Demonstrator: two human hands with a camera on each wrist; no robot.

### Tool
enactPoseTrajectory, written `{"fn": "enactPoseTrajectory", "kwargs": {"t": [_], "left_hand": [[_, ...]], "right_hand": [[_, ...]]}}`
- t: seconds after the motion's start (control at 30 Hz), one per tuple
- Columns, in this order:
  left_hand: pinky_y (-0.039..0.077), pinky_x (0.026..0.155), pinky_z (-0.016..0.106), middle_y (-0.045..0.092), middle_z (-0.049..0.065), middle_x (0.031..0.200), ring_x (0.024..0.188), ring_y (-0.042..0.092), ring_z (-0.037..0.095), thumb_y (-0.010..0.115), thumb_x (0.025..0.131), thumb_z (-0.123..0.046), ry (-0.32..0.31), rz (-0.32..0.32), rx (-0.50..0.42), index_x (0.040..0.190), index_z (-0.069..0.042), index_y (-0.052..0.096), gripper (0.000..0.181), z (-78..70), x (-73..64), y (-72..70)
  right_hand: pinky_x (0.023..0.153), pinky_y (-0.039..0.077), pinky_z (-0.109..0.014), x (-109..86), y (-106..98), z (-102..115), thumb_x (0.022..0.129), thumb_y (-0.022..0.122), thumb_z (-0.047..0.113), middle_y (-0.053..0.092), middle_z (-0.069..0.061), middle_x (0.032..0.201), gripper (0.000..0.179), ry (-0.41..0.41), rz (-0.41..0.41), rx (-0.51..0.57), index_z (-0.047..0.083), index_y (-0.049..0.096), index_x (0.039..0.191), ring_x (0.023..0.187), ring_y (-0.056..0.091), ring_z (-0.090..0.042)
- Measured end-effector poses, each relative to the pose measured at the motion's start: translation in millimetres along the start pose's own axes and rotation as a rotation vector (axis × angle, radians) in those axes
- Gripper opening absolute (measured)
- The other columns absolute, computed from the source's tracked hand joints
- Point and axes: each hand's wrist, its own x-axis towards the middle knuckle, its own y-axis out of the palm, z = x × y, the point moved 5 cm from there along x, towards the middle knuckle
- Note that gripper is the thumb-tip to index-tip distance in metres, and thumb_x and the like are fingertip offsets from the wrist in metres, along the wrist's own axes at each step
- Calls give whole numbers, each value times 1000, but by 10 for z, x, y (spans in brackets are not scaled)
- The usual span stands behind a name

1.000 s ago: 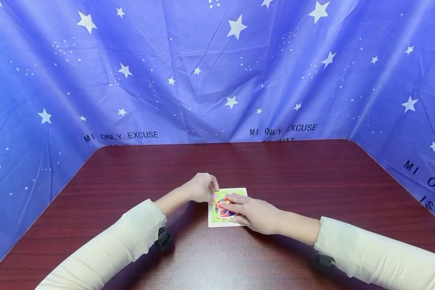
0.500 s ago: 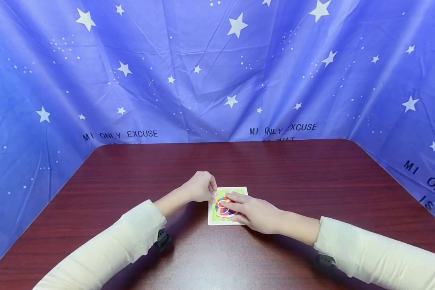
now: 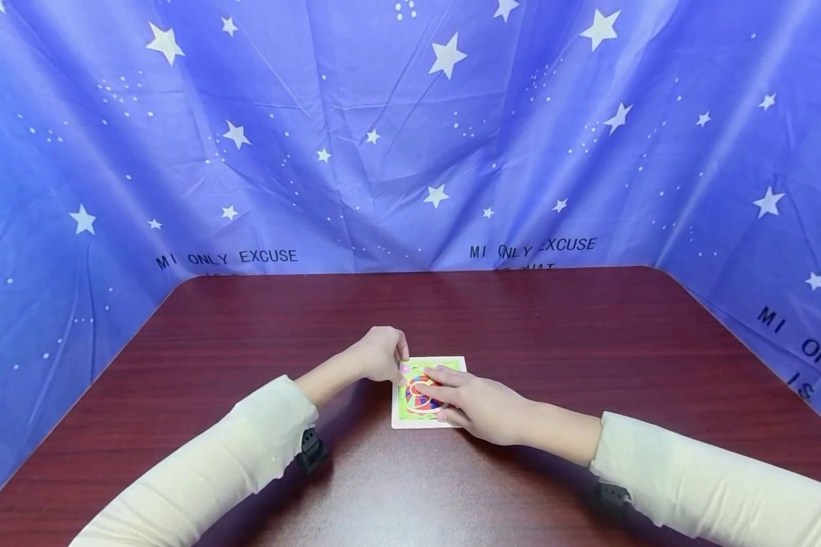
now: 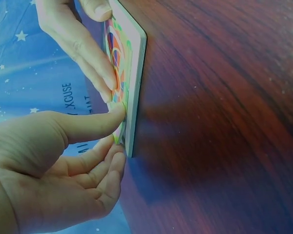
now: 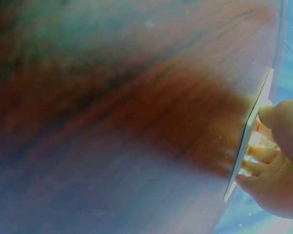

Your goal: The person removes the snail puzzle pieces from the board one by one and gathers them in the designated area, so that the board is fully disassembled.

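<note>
A square puzzle board (image 3: pixel 417 424) with a pale border and a bright green picture with a multicoloured round pattern lies flat on the table. My left hand (image 3: pixel 381 355) is at its far left corner. In the left wrist view, thumb and fingers pinch a green puzzle piece (image 4: pixel 118 134) at that corner, its edge tilted slightly off the board; most of it is hidden by the fingers. My right hand (image 3: pixel 489 406) rests on the board's right part, fingers extended across the picture and covering some of it. The right wrist view shows the board's thin edge (image 5: pixel 244 139) beside that hand.
The dark red wood-grain table (image 3: pixel 561 327) extends around the board on all sides. Behind it hangs a blue curtain (image 3: pixel 383 175) with white stars and lettering. Each wrist bears a black strap, such as the left one (image 3: pixel 311 450).
Both hands keep their places on the board. The whole head view shifts by only a few pixels; nothing else visibly moves.
</note>
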Motion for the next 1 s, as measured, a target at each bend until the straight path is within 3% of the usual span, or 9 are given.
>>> {"fn": "enactPoseTrajectory", "kwargs": {"t": [0.37, 0.57, 0.8, 1.0], "left_hand": [[42, 63, 16, 66, 1, 76, 70, 54, 6, 85, 67, -6, -7, 10, -116, 84, -6, 67, 25, 91, 5, -11], [42, 67, 15, 67, 1, 75, 68, 53, 3, 84, 65, -2, 32, -8, -179, 84, -6, 69, 24, 96, 9, -2], [44, 61, 15, 68, 5, 75, 65, 54, 5, 79, 70, 1, 47, -34, -275, 86, -5, 70, 20, 60, -6, 7], [44, 63, 15, 73, 5, 77, 69, 59, 5, 80, 73, -5, -6, -61, -307, 86, -8, 72, 15, 72, -7, 10]], "right_hand": [[93, 53, -39, 25, 12, 4, 95, 58, 24, 50, -14, 144, 44, -9, -1, 5, 15, 53, 138, 129, 53, -28], [93, 53, -40, 25, 14, 3, 95, 59, 23, 50, -14, 145, 44, 3, 10, 8, 16, 53, 138, 130, 53, -28], [95, 51, -41, 15, 16, -6, 94, 59, 23, 50, -15, 145, 46, 2, 6, -1, 16, 52, 139, 132, 50, -28], [98, 50, -42, 16, 31, -16, 94, 60, 24, 49, -14, 146, 47, 14, 21, 8, 16, 51, 140, 134, 48, -27]]}}
